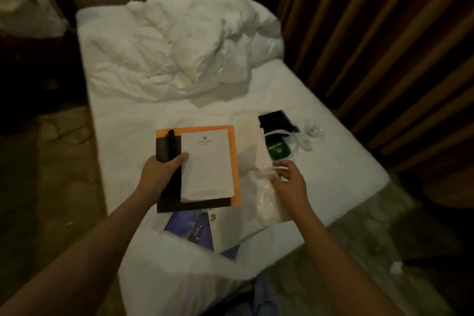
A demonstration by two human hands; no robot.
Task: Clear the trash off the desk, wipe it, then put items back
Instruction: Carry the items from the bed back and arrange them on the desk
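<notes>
We are listing a stack held over a white bed (143,120): an orange folder (234,161), a white notepad (206,164) on top, a black pen (171,145) and a dark cover (164,151) at its left. Our left hand (160,174) is gripping the stack's left edge, thumb curled over the notepad. The notepad is showing a small emblem and a line of print at its head, too small for us to read. The stack's long axis is running away from us, the pen lying parallel to it.

Our right hand (288,179) is hovering just right of the stack, its fingers (278,163) pinching what is probably a clear plastic wrapper (266,200); blur is making this uncertain.

Further right we are noting a green packet (278,150) with unreadable white lettering, a black wallet-like item (275,119), a white cable (298,141) and a glass (313,131). A blue printed booklet (191,228) is lying nearest us, under the stack. A crumpled duvet (179,41) is filling the far end; bare sheet is lying open between. Curtains (384,33) are flanking the bed's right edge.
</notes>
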